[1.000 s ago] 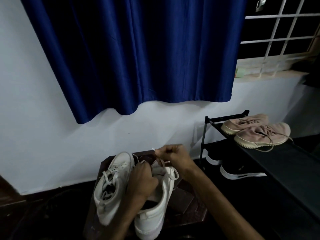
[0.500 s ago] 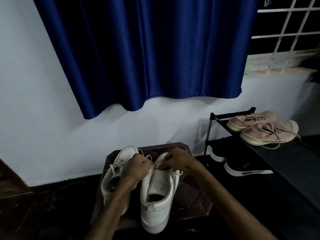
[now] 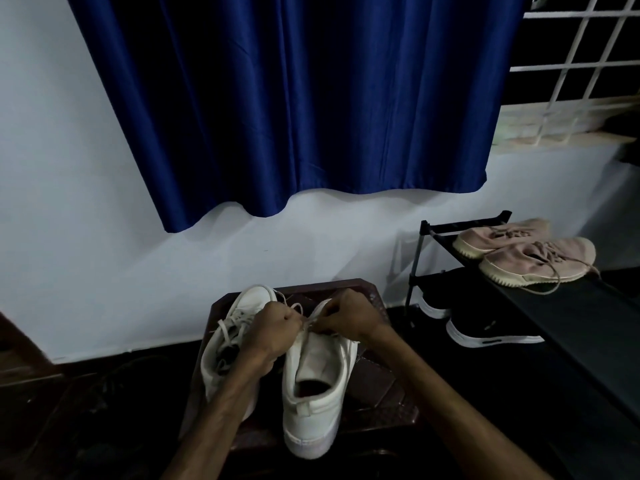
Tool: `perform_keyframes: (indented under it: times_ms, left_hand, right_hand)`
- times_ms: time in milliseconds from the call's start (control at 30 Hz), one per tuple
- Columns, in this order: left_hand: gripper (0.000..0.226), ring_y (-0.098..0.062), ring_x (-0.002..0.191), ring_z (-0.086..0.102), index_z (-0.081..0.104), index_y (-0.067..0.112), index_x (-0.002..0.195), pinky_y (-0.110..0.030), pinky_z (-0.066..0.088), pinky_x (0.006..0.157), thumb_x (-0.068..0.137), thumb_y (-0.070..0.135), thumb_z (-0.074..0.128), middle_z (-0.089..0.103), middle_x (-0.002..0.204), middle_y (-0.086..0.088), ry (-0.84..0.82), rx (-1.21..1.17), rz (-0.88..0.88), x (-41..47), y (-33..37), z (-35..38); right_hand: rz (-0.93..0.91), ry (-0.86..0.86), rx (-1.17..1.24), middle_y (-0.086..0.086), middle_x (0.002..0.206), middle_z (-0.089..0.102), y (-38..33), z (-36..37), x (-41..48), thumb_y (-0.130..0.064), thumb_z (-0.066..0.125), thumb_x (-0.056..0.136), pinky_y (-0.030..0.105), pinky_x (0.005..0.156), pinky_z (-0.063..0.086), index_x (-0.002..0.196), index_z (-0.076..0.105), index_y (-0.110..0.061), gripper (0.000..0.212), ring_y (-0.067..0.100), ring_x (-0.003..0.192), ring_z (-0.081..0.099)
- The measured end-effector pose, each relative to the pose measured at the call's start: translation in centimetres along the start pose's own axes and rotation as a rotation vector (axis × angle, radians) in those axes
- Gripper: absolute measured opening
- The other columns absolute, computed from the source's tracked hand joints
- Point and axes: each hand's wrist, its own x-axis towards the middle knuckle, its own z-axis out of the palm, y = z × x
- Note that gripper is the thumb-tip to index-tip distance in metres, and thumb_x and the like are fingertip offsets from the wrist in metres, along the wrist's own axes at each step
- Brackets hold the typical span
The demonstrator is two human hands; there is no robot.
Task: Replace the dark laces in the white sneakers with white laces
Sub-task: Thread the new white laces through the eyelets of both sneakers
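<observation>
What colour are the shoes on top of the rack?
The shoes are dusty pink, cream-soled; head view.

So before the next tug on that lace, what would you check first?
1. Grip: left hand and right hand both pinch the white lace over the nearer sneaker. Ok.
2. Nearer sneaker steady: it stands flat on the dark stool. Ok.
3. Lace in the correct eyelet: the fingers hide it. Cannot tell.
4. Lace ends even: hidden. Cannot tell.
5. Other sneaker carries a white lace, loosely threaded. Ok.
</observation>
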Motion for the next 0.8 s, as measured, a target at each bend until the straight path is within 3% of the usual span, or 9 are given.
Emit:
perform_keyframes:
  times_ms: [67,133,167,267,367,467,533,800]
  left_hand:
    - [0.034,-0.018,0.067,0.060,0.071,0.001,0.073,-0.047,0.054,0.073,0.064,0.030,0.055,0.067,0.067,-0.013,-0.004,-0.051,-0.030,-0.3,-0.1,0.0]
    - [0.021,-0.020,0.063,0.063,0.073,0.005,0.072,-0.037,0.055,0.059,0.082,0.011,0.056,0.069,0.069,-0.015,-0.040,-0.187,-0.103,-0.7,0.0,0.3]
    - [0.026,-0.019,0.061,0.064,0.072,0.005,0.075,-0.032,0.056,0.055,0.089,-0.001,0.051,0.069,0.068,-0.013,-0.053,-0.261,-0.127,-0.9,-0.2,0.6]
    - [0.016,-0.024,0.068,0.069,0.072,0.005,0.085,-0.038,0.060,0.064,0.089,-0.004,0.060,0.072,0.074,-0.009,0.053,-0.271,-0.073,-0.5,-1.4,1.9]
    - [0.006,-0.021,0.059,0.065,0.070,0.002,0.087,-0.031,0.055,0.052,0.084,-0.004,0.068,0.070,0.071,-0.008,0.083,-0.311,-0.067,-0.5,-1.8,2.6]
    - [0.015,-0.015,0.050,0.060,0.068,0.007,0.081,-0.025,0.050,0.044,0.083,-0.008,0.068,0.067,0.068,-0.008,0.097,-0.357,-0.066,-0.7,-1.7,2.6]
    - [0.023,-0.014,0.048,0.059,0.068,0.011,0.078,-0.025,0.050,0.044,0.083,-0.012,0.065,0.067,0.068,-0.009,0.100,-0.377,-0.063,-0.8,-1.9,2.6]
    - [0.029,-0.010,0.054,0.062,0.069,0.012,0.082,-0.023,0.051,0.050,0.086,-0.014,0.056,0.069,0.070,-0.005,0.140,-0.472,-0.054,-1.3,-2.3,3.1]
  right_hand:
    - [-0.026,-0.004,0.060,-0.003,0.057,0.065,0.2,0.1,-0.2,-0.019,0.082,0.072,0.024,0.058,0.049,0.075,0.079,-0.012,0.009,0.000,0.049,0.053]
    - [0.008,-0.013,0.133,0.008,0.066,0.071,0.5,0.3,-0.2,-0.015,0.082,0.071,0.028,0.061,0.052,0.075,0.079,-0.009,0.008,0.007,0.057,0.058]
    - [0.039,-0.019,0.174,0.011,0.071,0.072,0.7,0.4,-0.2,-0.013,0.082,0.071,0.028,0.063,0.052,0.076,0.079,-0.008,0.008,0.009,0.061,0.059]
    - [0.087,-0.013,0.259,0.020,0.078,0.072,0.8,0.7,-0.4,-0.009,0.082,0.071,0.032,0.069,0.053,0.075,0.078,-0.007,0.006,0.014,0.066,0.060]
    - [0.029,0.003,0.114,0.012,0.078,0.074,0.6,0.7,-0.5,-0.015,0.081,0.074,0.028,0.069,0.053,0.081,0.079,-0.010,0.008,0.009,0.067,0.062]
    - [0.038,-0.020,-0.054,0.006,0.080,0.075,-0.1,0.3,-0.2,-0.016,0.075,0.077,0.020,0.060,0.049,0.087,0.080,-0.015,0.011,0.013,0.070,0.067]
    - [0.065,-0.046,-0.096,0.004,0.084,0.075,-0.4,0.0,0.0,-0.014,0.073,0.076,0.017,0.062,0.048,0.091,0.079,-0.014,0.016,0.008,0.072,0.064]
    - [0.128,-0.028,-0.232,0.007,0.090,0.075,-0.6,0.5,0.6,-0.026,0.074,0.069,0.035,0.080,0.058,0.089,0.079,-0.017,0.022,0.019,0.088,0.070]
